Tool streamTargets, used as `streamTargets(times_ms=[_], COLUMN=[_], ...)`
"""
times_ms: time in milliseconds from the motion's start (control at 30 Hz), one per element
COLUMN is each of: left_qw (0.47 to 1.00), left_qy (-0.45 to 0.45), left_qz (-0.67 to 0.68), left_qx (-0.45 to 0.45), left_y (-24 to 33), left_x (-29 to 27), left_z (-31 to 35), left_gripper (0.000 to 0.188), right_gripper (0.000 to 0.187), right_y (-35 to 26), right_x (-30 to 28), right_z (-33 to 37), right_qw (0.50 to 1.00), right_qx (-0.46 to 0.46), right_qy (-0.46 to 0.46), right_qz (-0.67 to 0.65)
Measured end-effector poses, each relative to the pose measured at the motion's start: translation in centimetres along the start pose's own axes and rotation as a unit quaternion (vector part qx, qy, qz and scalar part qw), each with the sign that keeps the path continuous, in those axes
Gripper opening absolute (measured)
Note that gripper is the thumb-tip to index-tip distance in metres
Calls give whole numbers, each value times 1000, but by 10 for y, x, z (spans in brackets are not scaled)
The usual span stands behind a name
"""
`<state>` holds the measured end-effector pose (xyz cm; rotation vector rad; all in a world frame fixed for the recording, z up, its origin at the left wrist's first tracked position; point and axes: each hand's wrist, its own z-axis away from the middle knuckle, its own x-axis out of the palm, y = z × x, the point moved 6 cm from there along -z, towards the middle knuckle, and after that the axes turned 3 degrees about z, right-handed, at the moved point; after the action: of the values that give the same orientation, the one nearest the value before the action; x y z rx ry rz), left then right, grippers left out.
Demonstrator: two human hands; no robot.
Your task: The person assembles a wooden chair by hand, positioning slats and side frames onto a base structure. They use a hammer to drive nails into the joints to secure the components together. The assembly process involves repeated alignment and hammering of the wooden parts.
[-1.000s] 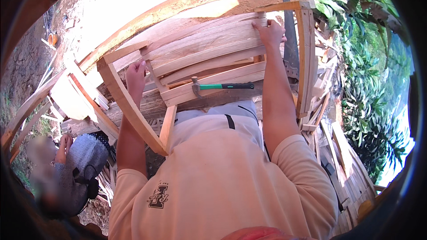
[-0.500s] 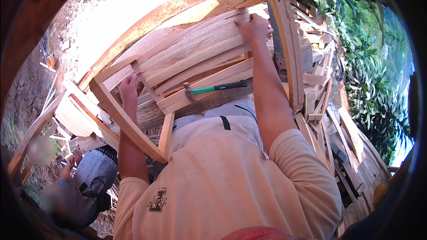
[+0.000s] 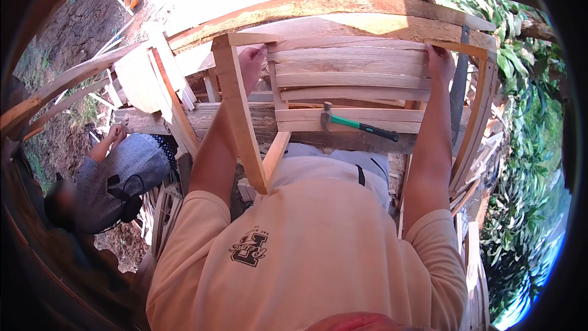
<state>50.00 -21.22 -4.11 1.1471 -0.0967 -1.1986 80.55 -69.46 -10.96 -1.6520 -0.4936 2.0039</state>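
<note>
A pale wooden slatted panel (image 3: 349,61) lies across the bench in front of me, set between two sides of a wooden frame (image 3: 239,110). My right hand (image 3: 440,62) grips the slats at the panel's upper right end, fingertips over the edge. Between the frame's left leg and the panel's upright end strip, my left hand (image 3: 251,64) has its fingers curled by the upper left corner. What those fingers hold is hidden. A hammer (image 3: 358,125) with a green and black handle rests on the lower boards, touched by neither hand.
A saw blade (image 3: 459,89) stands beside the frame's right side. A long curved timber (image 3: 306,7) runs behind the panel. Stacked boards (image 3: 144,83) lie at left, near a seated person in grey (image 3: 125,175). Leafy plants (image 3: 527,116) border the right side.
My view has turned, so the panel and frame now look level and farther right. Both hands stay at the panel's ends. The hammer remains on the lower boards.
</note>
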Motion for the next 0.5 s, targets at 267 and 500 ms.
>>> streamTargets(times_ms=[267,500], left_qw=[998,999], left_qy=[-1,-4], left_qz=[31,44], left_qx=[-56,-16], left_y=[-6,-42], left_x=[2,2], left_z=[6,-16], left_gripper=[38,36], right_gripper=[45,45], right_y=[-7,-19], right_x=[3,3], right_z=[0,5], right_qw=[998,988], right_qx=[9,-18], right_qy=[13,99], right_qz=[68,120])
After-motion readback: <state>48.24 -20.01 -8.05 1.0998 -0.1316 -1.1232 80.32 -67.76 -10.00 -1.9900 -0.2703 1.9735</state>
